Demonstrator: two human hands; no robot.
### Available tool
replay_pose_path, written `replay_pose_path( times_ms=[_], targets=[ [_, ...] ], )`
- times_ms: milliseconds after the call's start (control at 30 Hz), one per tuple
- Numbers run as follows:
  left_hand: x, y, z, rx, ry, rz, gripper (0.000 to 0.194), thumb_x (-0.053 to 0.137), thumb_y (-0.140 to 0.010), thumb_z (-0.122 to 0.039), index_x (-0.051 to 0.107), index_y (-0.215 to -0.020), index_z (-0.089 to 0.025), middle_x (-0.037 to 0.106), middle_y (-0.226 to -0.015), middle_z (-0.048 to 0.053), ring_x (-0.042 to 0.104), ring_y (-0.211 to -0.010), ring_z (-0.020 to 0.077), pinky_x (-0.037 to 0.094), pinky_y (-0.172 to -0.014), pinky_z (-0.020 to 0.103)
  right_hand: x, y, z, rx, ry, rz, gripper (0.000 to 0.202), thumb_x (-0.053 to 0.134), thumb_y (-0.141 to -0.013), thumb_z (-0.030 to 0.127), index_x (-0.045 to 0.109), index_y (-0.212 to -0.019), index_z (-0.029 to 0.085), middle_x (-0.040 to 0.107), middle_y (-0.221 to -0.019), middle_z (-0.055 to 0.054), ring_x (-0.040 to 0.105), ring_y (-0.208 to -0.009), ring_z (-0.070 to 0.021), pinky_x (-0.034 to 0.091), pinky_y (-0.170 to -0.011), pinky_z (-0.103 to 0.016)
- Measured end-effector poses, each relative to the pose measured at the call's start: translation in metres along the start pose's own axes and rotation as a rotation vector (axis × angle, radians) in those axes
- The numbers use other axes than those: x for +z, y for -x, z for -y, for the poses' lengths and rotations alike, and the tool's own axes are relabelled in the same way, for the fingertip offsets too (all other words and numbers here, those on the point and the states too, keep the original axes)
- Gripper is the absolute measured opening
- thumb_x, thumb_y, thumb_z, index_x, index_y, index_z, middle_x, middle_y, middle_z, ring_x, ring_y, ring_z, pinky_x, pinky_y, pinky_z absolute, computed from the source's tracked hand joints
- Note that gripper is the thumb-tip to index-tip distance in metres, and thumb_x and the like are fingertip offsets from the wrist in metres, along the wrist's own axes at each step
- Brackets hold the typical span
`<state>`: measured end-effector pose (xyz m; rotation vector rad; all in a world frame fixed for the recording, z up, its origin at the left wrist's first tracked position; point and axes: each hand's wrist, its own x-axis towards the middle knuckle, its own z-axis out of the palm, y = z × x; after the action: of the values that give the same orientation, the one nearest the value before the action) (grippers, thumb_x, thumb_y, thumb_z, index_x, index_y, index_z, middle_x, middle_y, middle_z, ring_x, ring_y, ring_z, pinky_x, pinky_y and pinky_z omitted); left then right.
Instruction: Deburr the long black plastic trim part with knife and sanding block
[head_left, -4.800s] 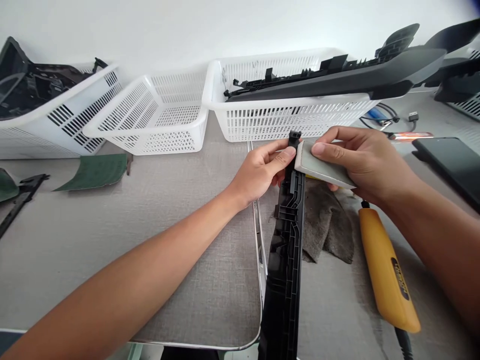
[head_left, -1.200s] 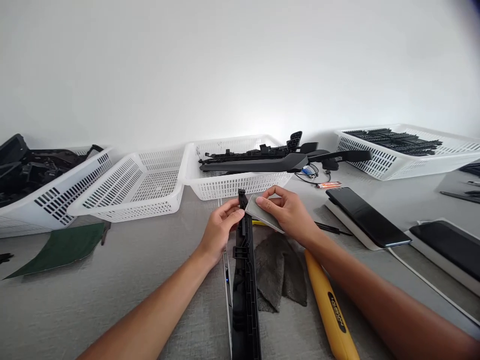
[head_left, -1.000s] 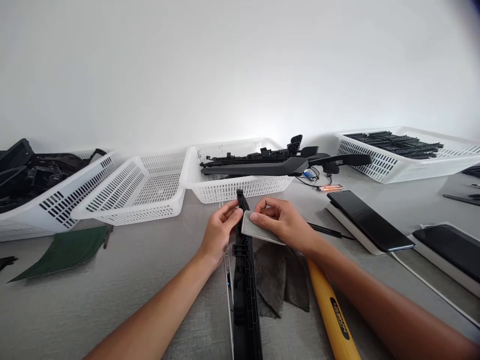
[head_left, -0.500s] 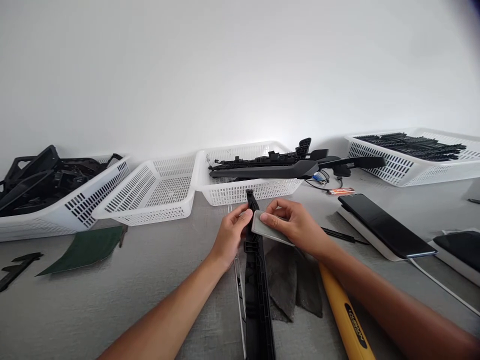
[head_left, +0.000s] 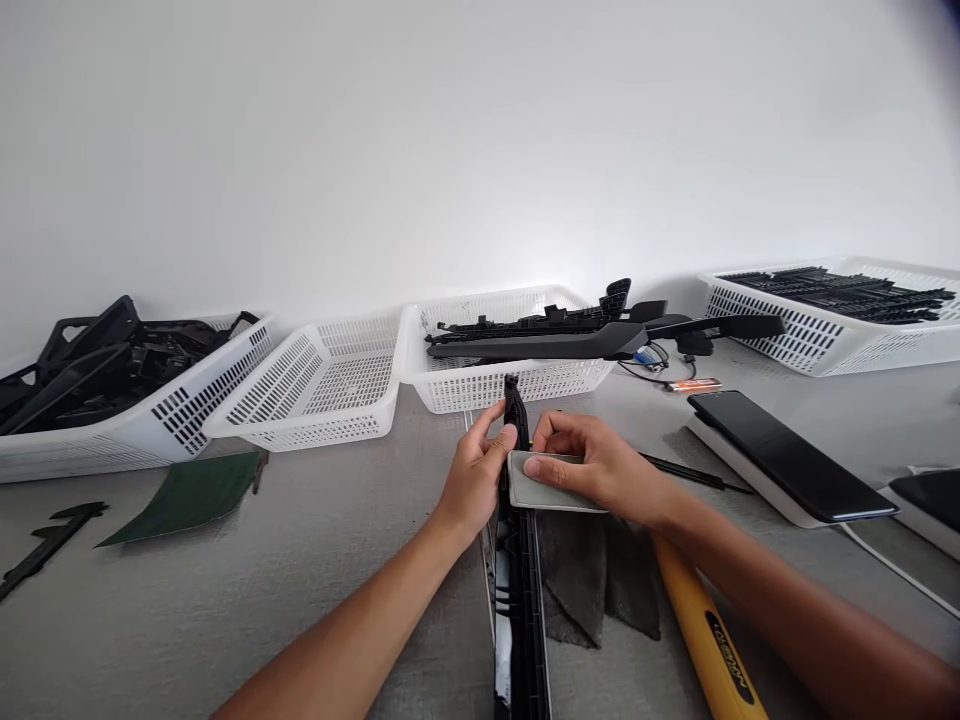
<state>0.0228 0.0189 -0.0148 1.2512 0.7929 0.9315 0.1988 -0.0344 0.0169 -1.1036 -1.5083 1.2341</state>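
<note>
A long black plastic trim piece (head_left: pixel 529 600), ribbed on its inner side, points away from me. My left hand (head_left: pixel 480 462) is closed around its far part, thumb on the near face. In my right hand (head_left: pixel 589 465) a folded grey piece of sandpaper (head_left: pixel 553 494) is pinched, thumb on top, its left edge against the trim piece. Contact below that edge is hidden. Worn dark grey sheets (head_left: pixel 576 575) lie on the table just right of the trim piece. Under my right forearm, a yellow handle (head_left: pixel 701 630) with a black label is partly covered.
White baskets stand along the wall: a left one (head_left: pixel 142 445) with black parts, an empty one (head_left: pixel 315 428), a middle one (head_left: pixel 495 385) with long parts overhanging right, and a right one (head_left: pixel 840 350). A phone (head_left: pixel 787 450), a green sheet (head_left: pixel 184 495) and a caliper (head_left: pixel 56 540) lie around.
My right hand and the sandpaper have moved slightly toward me along the trim piece. The trim piece has turned a little, showing a pale shine on its left side. The view has shifted slightly.
</note>
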Motion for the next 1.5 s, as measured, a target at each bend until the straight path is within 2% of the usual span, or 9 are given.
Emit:
replay_pose_path(
  times_ms=[400, 533, 667, 833, 1000, 1133, 1167, 1300, 1500],
  targets=[
    [0.001, -0.004, 0.004, 0.03, -0.03, -0.073, 0.059, 0.07, -0.093, -0.05, 0.063, -0.142, -0.017, 0.074, -0.094, 0.005, 0.067, -0.091, 0.0232, 0.051, -0.088, 0.034, -0.006, 0.0, -0.001, 0.035, 0.178, 0.016, 0.046, 0.083, -0.084, 0.056, 0.054, -0.079, 0.021, 0.05, -0.066, 0.006, 0.04, -0.062, -0.0107, 0.028, -0.055, -0.024],
    [0.0, -0.004, 0.005, 0.023, -0.032, -0.062, 0.065, 0.07, -0.091, -0.056, 0.062, -0.143, -0.018, 0.07, -0.084, 0.002, 0.064, -0.079, 0.0201, 0.049, -0.077, 0.031, -0.009, 0.0, 0.0, 0.016, 0.107, -0.039, 0.046, 0.085, -0.082, 0.055, 0.055, -0.08, 0.021, 0.051, -0.063, 0.007, 0.04, -0.058, -0.0094, 0.027, -0.051, -0.022],
    [0.0, -0.007, 0.009, 0.019, -0.029, -0.004, 0.071, 0.073, -0.088, -0.058, 0.061, -0.143, -0.016, 0.059, -0.065, -0.004, 0.052, -0.058, 0.0148, 0.041, -0.058, 0.027, 0.006, 0.0, 0.002, -0.031, -0.068, -0.001, 0.044, 0.087, -0.082, 0.052, 0.055, -0.084, 0.021, 0.06, -0.07, 0.005, 0.047, -0.061, -0.01, 0.033, -0.054, -0.021],
    [0.001, -0.007, 0.009, -0.005, -0.003, 0.004, 0.068, 0.074, -0.088, -0.054, 0.061, -0.142, -0.015, 0.056, -0.063, -0.005, 0.048, -0.054, 0.0128, 0.038, -0.054, 0.026, 0.008, -0.002, 0.001, -0.015, -0.037, 0.006, 0.046, 0.087, -0.08, 0.055, 0.056, -0.083, 0.02, 0.064, -0.075, 0.003, 0.051, -0.066, -0.0112, 0.036, -0.058, -0.022],
    [0.002, -0.005, 0.003, -0.001, 0.044, -0.024, 0.066, 0.077, -0.086, -0.054, 0.064, -0.138, -0.017, 0.069, -0.077, 0.0, 0.061, -0.07, 0.0161, 0.048, -0.067, 0.026, -0.009, -0.003, -0.003, -0.028, 0.16, -0.201, 0.044, 0.077, -0.087, 0.06, 0.058, -0.084, 0.021, 0.059, -0.07, 0.003, 0.048, -0.063, -0.0123, 0.034, -0.056, -0.024],
    [0.001, -0.007, 0.005, -0.025, 0.089, -0.023, 0.064, 0.079, -0.084, -0.048, 0.064, -0.137, -0.017, 0.067, -0.071, -0.003, 0.06, -0.065, 0.0153, 0.045, -0.063, 0.026, 0.0, 0.002, 0.0, -0.25, 0.348, -0.464, 0.029, 0.071, -0.095, 0.047, 0.056, -0.09, 0.023, 0.059, -0.078, 0.002, 0.053, -0.069, -0.0148, 0.041, -0.063, -0.027],
    [0.001, -0.007, 0.006, -0.019, 0.083, -0.04, 0.062, 0.08, -0.082, -0.045, 0.066, -0.135, -0.017, 0.067, -0.071, -0.003, 0.059, -0.064, 0.0147, 0.044, -0.062, 0.025, 0.006, 0.004, 0.002, -0.326, 0.407, -0.437, 0.024, 0.072, -0.095, 0.041, 0.055, -0.091, 0.023, 0.061, -0.082, 0.001, 0.055, -0.073, -0.0155, 0.044, -0.068, -0.028],
    [-0.001, -0.009, 0.008, 0.0, 0.103, -0.087, 0.059, 0.081, -0.077, -0.034, 0.067, -0.131, -0.016, 0.072, -0.081, -0.001, 0.062, -0.07, 0.0153, 0.047, -0.067, 0.026, 0.023, 0.009, 0.007, -0.536, 0.535, -0.055, 0.02, 0.072, -0.091, 0.022, 0.052, -0.095, 0.024, 0.062, -0.117, -0.006, 0.061, -0.11, -0.0216, 0.049, -0.096, -0.034],
    [-0.001, -0.007, 0.007, 0.003, 0.09, -0.095, 0.052, 0.076, -0.085, -0.04, 0.068, -0.133, -0.019, 0.075, -0.09, 0.001, 0.065, -0.081, 0.0178, 0.048, -0.074, 0.027, 0.013, 0.007, 0.004, -0.514, 0.653, -0.044, 0.028, 0.064, -0.083, 0.006, 0.047, -0.095, 0.025, 0.058, -0.124, -0.006, 0.058, -0.114, -0.0228, 0.048, -0.096, -0.037]
  ],
)
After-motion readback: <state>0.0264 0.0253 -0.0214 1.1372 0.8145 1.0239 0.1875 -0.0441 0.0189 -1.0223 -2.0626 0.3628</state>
